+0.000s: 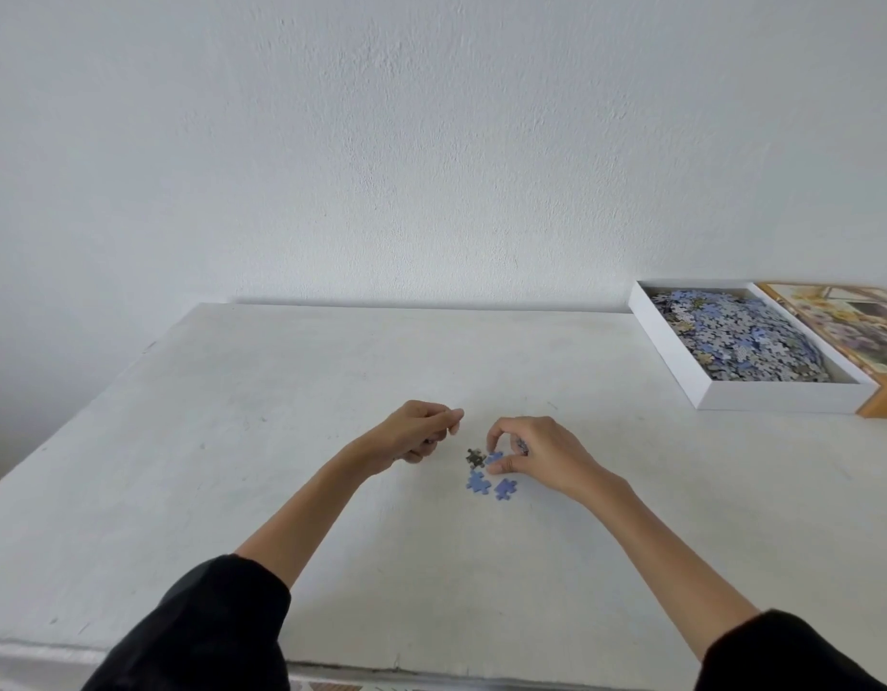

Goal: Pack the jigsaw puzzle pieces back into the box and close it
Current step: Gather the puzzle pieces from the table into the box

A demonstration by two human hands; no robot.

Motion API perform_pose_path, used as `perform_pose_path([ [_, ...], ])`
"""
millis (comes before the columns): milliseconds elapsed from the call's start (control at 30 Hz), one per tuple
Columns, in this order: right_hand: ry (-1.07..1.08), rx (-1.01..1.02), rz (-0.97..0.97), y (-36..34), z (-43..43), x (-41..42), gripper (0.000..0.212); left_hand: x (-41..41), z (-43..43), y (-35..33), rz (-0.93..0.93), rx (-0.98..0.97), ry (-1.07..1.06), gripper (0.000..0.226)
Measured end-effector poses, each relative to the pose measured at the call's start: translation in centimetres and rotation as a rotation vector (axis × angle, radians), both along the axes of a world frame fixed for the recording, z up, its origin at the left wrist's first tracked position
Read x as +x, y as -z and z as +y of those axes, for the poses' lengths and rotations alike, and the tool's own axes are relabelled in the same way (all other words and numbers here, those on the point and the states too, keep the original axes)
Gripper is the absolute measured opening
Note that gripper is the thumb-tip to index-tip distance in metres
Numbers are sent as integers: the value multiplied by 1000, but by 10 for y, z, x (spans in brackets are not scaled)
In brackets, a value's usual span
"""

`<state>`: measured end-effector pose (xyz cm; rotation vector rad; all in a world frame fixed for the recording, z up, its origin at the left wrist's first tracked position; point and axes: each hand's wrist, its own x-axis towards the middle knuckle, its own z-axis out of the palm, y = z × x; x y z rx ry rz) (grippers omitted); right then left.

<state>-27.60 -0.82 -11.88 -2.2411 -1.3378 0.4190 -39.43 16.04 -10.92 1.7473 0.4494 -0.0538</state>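
Bare table [282, 391] lies open everywhere; only the box [680, 361] and lid [880, 401] crowd the far-right corner.

Loose black sleeves pushed up to the elbows, bare forearms, no rings on left hand [421, 431] or right hand [536, 453].

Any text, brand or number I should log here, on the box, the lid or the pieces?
No text can be read in this view.
Lid: printed picture only; any lettering is too blurred to make out.
White box: plain walls, no label showing.
Loose pieces on the table: plain blue or dark, no print legible.
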Motion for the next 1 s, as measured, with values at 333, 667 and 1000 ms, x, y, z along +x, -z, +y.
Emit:
perform_pose_path([
  [333,-129,-215,87,-10,5,12,25,3,-3,-1,-25,341,92,17],
  [667,288,554,1301,-2,-12,-1,21,14,6,4,-74,584,356,27],
  [1000,560,779,1695,7,-17,10,26,17,4,-3,-30,769,373,21],
])
